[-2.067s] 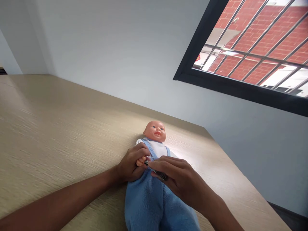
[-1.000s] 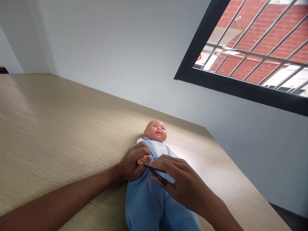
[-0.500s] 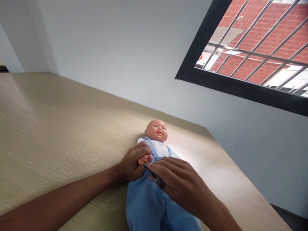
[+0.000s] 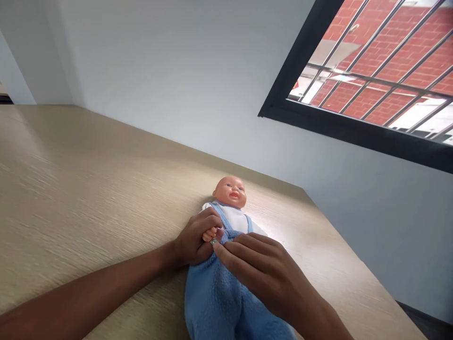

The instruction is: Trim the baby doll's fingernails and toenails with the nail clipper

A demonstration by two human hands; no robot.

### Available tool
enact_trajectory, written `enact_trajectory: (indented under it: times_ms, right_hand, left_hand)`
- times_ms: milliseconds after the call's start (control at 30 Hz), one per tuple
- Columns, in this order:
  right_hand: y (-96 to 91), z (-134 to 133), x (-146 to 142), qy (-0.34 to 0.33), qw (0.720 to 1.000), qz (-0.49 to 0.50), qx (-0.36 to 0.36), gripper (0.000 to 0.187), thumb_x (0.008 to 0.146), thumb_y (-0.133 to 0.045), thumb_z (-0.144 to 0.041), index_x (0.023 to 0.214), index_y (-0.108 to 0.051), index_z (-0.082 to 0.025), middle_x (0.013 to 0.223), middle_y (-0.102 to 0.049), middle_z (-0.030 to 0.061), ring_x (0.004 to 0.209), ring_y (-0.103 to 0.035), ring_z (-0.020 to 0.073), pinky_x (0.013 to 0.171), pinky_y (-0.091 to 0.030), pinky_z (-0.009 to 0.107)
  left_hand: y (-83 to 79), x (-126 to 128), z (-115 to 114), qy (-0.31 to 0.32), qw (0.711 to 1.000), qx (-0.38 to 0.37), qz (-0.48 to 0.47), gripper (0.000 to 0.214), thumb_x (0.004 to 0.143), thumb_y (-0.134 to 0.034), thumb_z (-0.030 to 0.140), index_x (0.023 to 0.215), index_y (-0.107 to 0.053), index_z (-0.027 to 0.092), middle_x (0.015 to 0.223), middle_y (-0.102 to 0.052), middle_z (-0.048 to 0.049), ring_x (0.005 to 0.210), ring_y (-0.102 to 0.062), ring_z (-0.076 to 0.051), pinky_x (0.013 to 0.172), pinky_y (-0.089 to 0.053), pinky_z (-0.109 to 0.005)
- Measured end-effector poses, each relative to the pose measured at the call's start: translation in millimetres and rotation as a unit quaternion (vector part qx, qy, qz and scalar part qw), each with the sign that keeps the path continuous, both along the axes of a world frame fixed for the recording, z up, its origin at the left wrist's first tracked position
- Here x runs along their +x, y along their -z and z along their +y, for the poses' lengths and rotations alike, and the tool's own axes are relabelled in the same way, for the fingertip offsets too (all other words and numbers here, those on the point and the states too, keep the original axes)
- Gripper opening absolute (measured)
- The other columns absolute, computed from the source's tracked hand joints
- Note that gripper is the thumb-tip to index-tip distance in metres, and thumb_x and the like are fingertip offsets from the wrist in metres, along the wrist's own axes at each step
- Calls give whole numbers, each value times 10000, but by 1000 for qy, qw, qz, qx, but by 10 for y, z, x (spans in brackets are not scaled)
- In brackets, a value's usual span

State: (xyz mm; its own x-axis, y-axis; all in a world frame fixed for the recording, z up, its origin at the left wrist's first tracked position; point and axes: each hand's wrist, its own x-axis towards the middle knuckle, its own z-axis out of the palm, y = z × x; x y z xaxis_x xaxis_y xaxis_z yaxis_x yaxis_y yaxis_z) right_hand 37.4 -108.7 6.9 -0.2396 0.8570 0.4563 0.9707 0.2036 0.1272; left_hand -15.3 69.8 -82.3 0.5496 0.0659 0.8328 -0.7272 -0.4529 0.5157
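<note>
On the tabletop (image 4: 88, 189), a baby doll (image 4: 230, 191) lies face up, with its head toward the far edge and its legs running out of view at the bottom of the frame. The doll wears a white shirt (image 4: 235, 219) under blue fleece overalls (image 4: 212, 302) with narrow straps. The left hand (image 4: 195, 238) is closed in a light grip around the doll's small hand (image 4: 210, 234), and its fingers curl over the doll's chest. The right hand (image 4: 264, 274) lies across the overalls at the waist, with its fingers together and extended toward the left hand. A small metal tip (image 4: 213, 241) shows just beside the right index fingertip, between the two hands. The rest of the item is hidden, so its type cannot be determined, nor can a grip by the right hand be confirmed. A grey wall (image 4: 177, 94) stands beyond the tabletop. At upper right, a black-framed window (image 4: 293, 66) with metal bars (image 4: 385, 52) faces a red brick building (image 4: 392, 61).
</note>
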Motion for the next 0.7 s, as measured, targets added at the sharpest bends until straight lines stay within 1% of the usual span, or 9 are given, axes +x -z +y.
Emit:
enact_trajectory:
  times_ms: [167,233,300,367,433,500,567,633,700]
  right_hand:
    - [8,21,-2,-10,998,-48,47,237,1010,-433,-84,1135,-634,-84,771,-693,23,614,-576,146,557,-431,311]
    - [54,35,14,-17,997,-50,60,225,1004,-446,-85,1129,-634,-85,751,-692,22,594,-575,140,545,-428,304]
    - [108,48,26,-13,998,-29,60,213,995,-476,-93,1152,-620,-98,741,-696,17,581,-579,138,537,-429,298]
    - [152,54,33,10,997,29,70,179,976,-548,-132,1143,-613,-141,759,-712,7,600,-615,141,553,-459,292]
    - [176,48,41,48,986,134,84,176,937,-632,-193,1112,-609,-198,819,-733,-1,668,-675,148,614,-522,282]
    - [183,31,59,81,958,265,73,228,900,-671,-232,1111,-586,-234,887,-733,-4,743,-709,149,679,-572,270]
    - [187,12,86,95,928,358,38,257,887,-668,-237,1119,-560,-250,935,-712,2,801,-714,148,717,-595,266]
    - [200,2,114,90,918,387,22,237,890,-660,-227,1098,-550,-250,940,-697,7,825,-708,151,738,-601,277]
    - [221,7,131,84,924,372,27,214,888,-674,-229,1072,-565,-250,907,-700,1,800,-703,150,727,-599,281]
  left_hand:
    - [26,1,8,-3,1000,3,4,76,919,-486,153,849,-503,175,837,-535,-43,720,-495,-154,669,-424,-287]
    - [25,0,11,-5,1000,4,4,76,923,-482,158,853,-505,176,834,-535,-42,722,-496,-157,669,-424,-288]
    - [20,-2,17,-6,1000,6,5,63,927,-481,161,877,-516,175,838,-537,-44,727,-496,-160,672,-425,-289]
    - [15,-4,26,-7,1000,8,7,37,925,-495,172,909,-529,175,846,-541,-46,732,-496,-164,675,-426,-292]
    - [13,-5,34,-7,1000,10,7,41,911,-537,208,935,-537,175,846,-542,-44,738,-498,-170,673,-424,-294]
    - [6,-4,37,-8,1000,10,9,91,900,-574,242,952,-540,175,845,-546,-43,743,-502,-173,668,-421,-293]
    - [-9,-3,33,-8,1000,10,16,91,909,-574,250,947,-540,175,841,-549,-40,742,-505,-169,665,-418,-288]
    - [-33,-2,26,-9,1000,7,27,58,933,-542,232,926,-535,175,823,-547,-31,728,-500,-156,666,-415,-281]
    - [-56,1,19,-14,999,-1,39,62,951,-517,218,906,-524,177,797,-537,-17,710,-489,-145,665,-410,-274]
